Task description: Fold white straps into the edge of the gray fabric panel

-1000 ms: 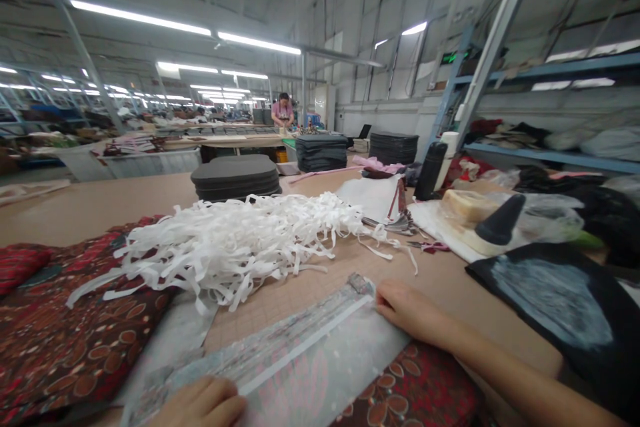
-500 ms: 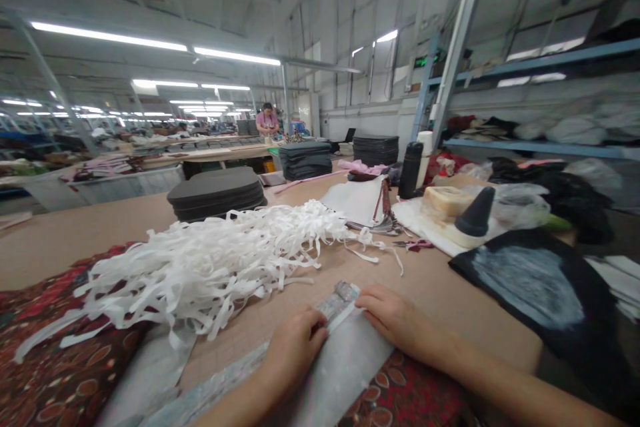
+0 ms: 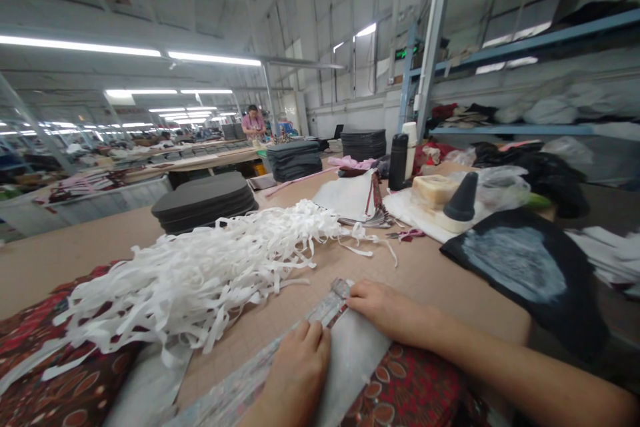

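Observation:
A patterned red-brown fabric piece [image 3: 407, 380] lies in front of me with its pale grey backing [image 3: 353, 347] turned up. Along its far-left edge runs a long grey, tape-covered strip [image 3: 250, 373]. My left hand [image 3: 303, 360] is closed, its curled fingers pressing the fabric edge against this strip. Beyond it, my right hand [image 3: 377, 307] pinches the same edge close to the strip's far end. Between the hands a narrow bit of red print shows along the edge. Both thumbs are mostly hidden.
A heap of white ribbon strips [image 3: 215, 273] spreads behind my hands, with dark stacked pieces [image 3: 205, 200] beyond. Pink-handled scissors [image 3: 410, 234], a black cone [image 3: 461, 199] and a chalk-marked black cloth [image 3: 515, 267] lie right. More patterned fabric [image 3: 65, 367] lies left. A person [image 3: 253, 123] works farther back.
My left hand has turned more knuckles-up on the edge. The white strip that lay between my hands is no longer visible; red print shows there. The view has shifted right.

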Available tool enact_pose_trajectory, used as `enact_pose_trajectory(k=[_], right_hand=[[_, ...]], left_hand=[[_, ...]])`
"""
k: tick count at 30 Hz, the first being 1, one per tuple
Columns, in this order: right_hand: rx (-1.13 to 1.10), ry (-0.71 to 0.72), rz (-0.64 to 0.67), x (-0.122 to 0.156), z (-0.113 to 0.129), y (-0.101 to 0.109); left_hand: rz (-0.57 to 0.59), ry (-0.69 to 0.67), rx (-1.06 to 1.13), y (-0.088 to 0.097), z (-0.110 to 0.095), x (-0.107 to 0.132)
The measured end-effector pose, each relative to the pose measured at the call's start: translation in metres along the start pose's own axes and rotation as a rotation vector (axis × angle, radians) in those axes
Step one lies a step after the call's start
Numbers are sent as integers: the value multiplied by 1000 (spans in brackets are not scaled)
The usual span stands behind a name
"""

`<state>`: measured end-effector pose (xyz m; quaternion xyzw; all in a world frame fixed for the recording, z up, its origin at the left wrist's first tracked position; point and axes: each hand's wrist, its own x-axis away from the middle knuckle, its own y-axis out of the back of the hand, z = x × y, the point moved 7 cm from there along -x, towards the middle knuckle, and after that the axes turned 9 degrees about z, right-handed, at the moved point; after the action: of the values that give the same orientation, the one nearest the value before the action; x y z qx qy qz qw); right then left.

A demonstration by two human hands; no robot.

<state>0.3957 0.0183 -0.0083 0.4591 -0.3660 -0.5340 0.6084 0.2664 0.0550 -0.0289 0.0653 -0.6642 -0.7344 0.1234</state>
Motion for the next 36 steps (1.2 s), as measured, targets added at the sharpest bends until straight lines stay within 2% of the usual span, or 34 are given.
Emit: enact_pose_trajectory(k=[9, 14, 16, 20, 23, 27, 29, 31, 34, 36], right_hand=[[253, 54, 16, 0, 14, 2], [274, 37, 74, -2, 18, 1], [292, 34, 59, -6, 26, 0], [266, 154, 51, -9, 53, -9], [260, 109, 93, -6, 51, -11], [301, 51, 176, -8, 46, -8], [310, 81, 181, -16, 61, -9], [270, 194, 162, -26, 90, -16], [229, 395, 157, -34, 135, -31], [271, 442, 174, -35, 145, -40]], left_hand=[[9, 36, 43, -1, 7, 13], [5, 70, 75, 3, 10, 20], [25, 97, 89, 4, 11, 22], [82, 115, 81, 4, 10, 25], [81, 133, 87, 0, 18, 43], [25, 161, 93, -9, 37, 87], [2, 179, 99, -15, 45, 107], [-28, 193, 89, -17, 47, 120], [-82, 184, 19, -20, 42, 127], [-116, 187, -26, -21, 40, 132]])
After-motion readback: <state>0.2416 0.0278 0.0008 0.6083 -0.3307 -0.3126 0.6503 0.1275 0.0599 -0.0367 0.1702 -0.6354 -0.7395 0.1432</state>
